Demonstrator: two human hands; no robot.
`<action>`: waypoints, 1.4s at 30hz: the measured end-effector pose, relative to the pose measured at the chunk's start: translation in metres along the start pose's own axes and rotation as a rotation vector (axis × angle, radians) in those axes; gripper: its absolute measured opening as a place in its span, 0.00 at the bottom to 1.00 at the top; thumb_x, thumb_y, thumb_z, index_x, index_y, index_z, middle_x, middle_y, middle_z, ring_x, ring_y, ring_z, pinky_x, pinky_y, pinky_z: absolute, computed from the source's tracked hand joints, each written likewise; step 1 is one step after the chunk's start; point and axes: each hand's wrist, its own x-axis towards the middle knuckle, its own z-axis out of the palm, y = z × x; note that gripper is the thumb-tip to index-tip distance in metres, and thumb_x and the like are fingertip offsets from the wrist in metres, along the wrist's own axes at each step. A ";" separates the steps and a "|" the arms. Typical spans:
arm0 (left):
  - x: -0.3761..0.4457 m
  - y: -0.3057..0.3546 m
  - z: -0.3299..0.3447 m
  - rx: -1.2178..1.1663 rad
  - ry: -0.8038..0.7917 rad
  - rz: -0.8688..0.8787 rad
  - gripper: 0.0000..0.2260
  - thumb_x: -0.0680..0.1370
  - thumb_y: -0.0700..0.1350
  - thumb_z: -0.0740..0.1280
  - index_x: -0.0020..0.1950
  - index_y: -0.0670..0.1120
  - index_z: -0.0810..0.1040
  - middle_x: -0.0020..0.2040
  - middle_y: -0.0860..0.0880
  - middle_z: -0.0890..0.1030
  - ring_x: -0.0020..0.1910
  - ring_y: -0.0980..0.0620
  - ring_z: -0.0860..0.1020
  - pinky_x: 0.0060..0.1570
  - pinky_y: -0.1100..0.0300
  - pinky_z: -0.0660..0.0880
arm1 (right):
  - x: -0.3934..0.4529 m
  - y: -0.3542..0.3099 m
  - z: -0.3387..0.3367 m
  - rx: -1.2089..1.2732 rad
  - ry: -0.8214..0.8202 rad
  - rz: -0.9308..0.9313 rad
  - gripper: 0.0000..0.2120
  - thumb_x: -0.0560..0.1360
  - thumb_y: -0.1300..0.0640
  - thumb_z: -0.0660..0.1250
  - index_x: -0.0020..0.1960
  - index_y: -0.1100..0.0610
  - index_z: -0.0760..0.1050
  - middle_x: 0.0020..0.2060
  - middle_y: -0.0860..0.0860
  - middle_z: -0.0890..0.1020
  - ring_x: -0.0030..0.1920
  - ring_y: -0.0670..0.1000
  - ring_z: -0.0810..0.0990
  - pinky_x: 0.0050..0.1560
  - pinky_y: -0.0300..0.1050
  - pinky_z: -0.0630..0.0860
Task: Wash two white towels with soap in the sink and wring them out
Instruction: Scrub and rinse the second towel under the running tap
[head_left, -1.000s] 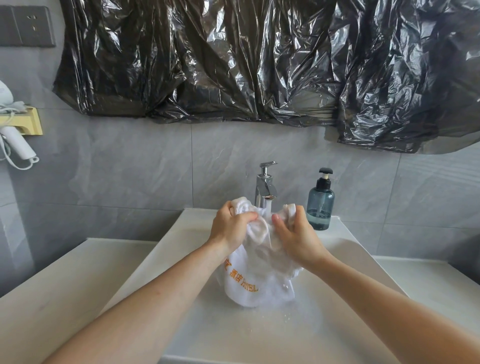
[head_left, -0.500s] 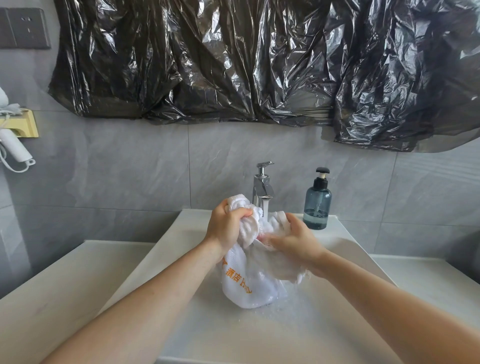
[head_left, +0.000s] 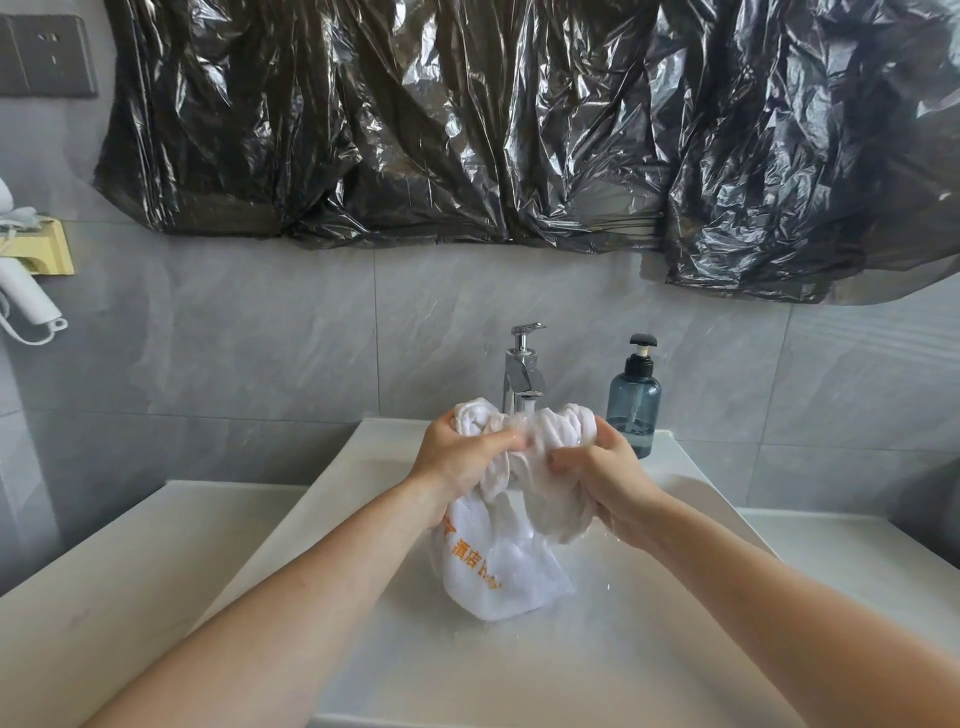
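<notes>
A wet white towel (head_left: 496, 566) with orange lettering hangs bunched over the white sink (head_left: 597, 649), right under the chrome faucet (head_left: 522, 374). My left hand (head_left: 457, 457) grips the towel's upper left bunch. My right hand (head_left: 597, 478) grips the upper right bunch, a little apart from the left. The lower end of the towel dangles down to the basin floor. A blue-grey soap pump bottle (head_left: 635, 400) stands on the sink's back rim, just behind my right hand. I see only one towel.
White countertop (head_left: 104, 587) runs on both sides of the sink. Black plastic sheeting (head_left: 493, 119) covers the wall above. A white hair dryer (head_left: 26, 296) hangs in a holder at the far left, below a grey wall socket (head_left: 47, 54).
My hands have rubbed the towel bunches together and now sit a little further apart, the right hand lifted back up level with the left. The towel's hanging end has swung slightly.
</notes>
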 end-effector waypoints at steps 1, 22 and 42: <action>0.001 -0.001 0.000 0.012 0.010 -0.001 0.09 0.68 0.44 0.81 0.43 0.47 0.84 0.38 0.52 0.85 0.38 0.54 0.84 0.40 0.60 0.81 | 0.000 0.001 -0.001 -0.012 -0.034 0.012 0.29 0.58 0.64 0.70 0.60 0.59 0.77 0.48 0.59 0.84 0.45 0.55 0.85 0.40 0.48 0.81; -0.003 0.009 0.002 -0.291 0.092 0.067 0.16 0.61 0.43 0.73 0.46 0.40 0.84 0.38 0.49 0.82 0.40 0.50 0.81 0.42 0.56 0.78 | -0.012 0.003 0.009 -0.160 -0.243 0.058 0.35 0.69 0.46 0.83 0.67 0.54 0.69 0.57 0.55 0.86 0.57 0.55 0.86 0.62 0.61 0.81; 0.004 0.007 0.003 -0.414 0.193 0.059 0.12 0.65 0.44 0.74 0.47 0.42 0.83 0.30 0.52 0.77 0.32 0.56 0.78 0.35 0.65 0.76 | -0.018 0.001 0.019 -0.437 -0.168 0.002 0.30 0.61 0.58 0.84 0.56 0.53 0.71 0.48 0.52 0.86 0.47 0.48 0.86 0.50 0.47 0.84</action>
